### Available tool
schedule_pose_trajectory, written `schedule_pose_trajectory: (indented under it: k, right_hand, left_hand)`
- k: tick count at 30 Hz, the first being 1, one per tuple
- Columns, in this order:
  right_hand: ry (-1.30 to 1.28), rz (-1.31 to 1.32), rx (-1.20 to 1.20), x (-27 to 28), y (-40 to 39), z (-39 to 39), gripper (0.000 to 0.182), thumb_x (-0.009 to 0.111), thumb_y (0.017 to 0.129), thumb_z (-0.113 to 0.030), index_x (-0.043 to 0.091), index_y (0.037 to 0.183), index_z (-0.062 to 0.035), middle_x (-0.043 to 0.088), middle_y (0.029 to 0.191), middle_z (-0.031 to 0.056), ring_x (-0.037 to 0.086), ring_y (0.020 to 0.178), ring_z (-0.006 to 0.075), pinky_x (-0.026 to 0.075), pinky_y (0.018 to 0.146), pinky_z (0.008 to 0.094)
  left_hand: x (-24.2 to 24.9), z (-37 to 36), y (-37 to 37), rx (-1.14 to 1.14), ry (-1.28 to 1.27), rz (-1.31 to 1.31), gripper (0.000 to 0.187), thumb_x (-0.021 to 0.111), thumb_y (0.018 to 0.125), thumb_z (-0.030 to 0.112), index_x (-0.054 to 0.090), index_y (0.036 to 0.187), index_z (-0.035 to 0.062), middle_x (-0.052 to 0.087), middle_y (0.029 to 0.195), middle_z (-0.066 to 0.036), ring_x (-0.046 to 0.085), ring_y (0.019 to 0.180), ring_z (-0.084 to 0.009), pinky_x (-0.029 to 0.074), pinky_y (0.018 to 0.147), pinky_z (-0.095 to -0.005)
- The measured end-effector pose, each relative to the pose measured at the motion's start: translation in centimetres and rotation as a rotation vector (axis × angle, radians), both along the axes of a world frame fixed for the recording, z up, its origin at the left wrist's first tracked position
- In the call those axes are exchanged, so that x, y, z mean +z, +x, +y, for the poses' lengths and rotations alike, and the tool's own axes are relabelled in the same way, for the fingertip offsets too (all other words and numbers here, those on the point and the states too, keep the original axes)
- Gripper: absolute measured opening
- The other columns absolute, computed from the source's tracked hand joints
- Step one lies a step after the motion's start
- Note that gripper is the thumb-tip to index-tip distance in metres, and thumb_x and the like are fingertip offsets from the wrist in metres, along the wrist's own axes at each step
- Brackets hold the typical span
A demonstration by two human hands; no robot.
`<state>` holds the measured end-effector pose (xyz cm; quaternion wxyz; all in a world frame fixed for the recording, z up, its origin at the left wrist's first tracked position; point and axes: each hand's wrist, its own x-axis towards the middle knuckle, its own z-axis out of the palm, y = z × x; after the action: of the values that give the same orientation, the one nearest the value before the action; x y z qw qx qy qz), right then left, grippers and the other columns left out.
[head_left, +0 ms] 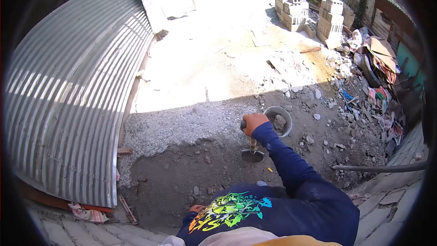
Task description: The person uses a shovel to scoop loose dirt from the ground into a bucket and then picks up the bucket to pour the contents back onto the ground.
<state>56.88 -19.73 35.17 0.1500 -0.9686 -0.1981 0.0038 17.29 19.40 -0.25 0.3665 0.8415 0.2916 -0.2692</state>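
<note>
Right hand [253, 123] clamped atop the hoe [251, 154] handle, blade below it; left hand [196, 208] mostly hidden, grip unclear

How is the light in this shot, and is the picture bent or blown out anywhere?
Head view: strong fisheye bend, with dark corners and the corrugated metal sheet curving. The far concrete ground is blown out by hard sun; a sharp shadow edge crosses the dirt, so the right hand gripping the digging tool and the bucket sit in shade. Striped shadows fall on the sheet. Focus looks even.
</note>
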Motion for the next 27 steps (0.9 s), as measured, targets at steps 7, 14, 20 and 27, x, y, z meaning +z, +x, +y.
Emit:
schedule_pose_trajectory:
  k: [7,14,20,27]
  right_hand:
    - [0.046,0.016,0.010,-0.2,1.0,-4.3,0.022,0.063,0.074,-0.025,0.066,0.091,-0.0106,0.069,0.085,0.0141,0.068,0.083,0.0330,0.053,0.073,0.0454]
    - [0.089,-0.028,0.009,-0.7,1.9,-5.1,0.022,0.063,0.075,-0.028,0.066,0.089,-0.0116,0.069,0.084,0.0141,0.067,0.085,0.0339,0.053,0.075,0.0456]
    - [0.075,-0.008,0.056,-0.8,2.3,-3.3,0.023,0.061,0.076,-0.029,0.067,0.089,-0.0113,0.069,0.087,0.0159,0.067,0.087,0.0342,0.052,0.079,0.0456]
    - [0.122,-0.008,0.074,-0.4,1.4,-1.8,0.021,0.058,0.078,-0.027,0.069,0.087,-0.0114,0.070,0.088,0.0165,0.067,0.088,0.0341,0.053,0.079,0.0457]
  left_hand:
    - [0.5,-5.2,3.1,0.098,-0.360,0.000,0.043,0.068,0.084,0.040,0.071,0.108,0.0041,0.072,0.097,-0.011,0.069,0.088,-0.0187,0.052,0.082,-0.0328]
    - [2.2,-6.0,1.3,0.131,-0.287,-0.047,0.043,0.068,0.084,0.039,0.071,0.108,0.0038,0.072,0.097,-0.011,0.069,0.088,-0.0187,0.052,0.082,-0.0328]
    - [2.4,-6.8,0.0,0.225,-0.253,-0.076,0.042,0.068,0.084,0.039,0.070,0.108,0.0035,0.072,0.097,-0.011,0.069,0.088,-0.0188,0.052,0.081,-0.0327]
    - [2.9,-7.1,0.2,0.279,-0.245,-0.105,0.042,0.068,0.084,0.038,0.070,0.107,0.0032,0.072,0.097,-0.011,0.069,0.088,-0.0188,0.052,0.081,-0.0327]
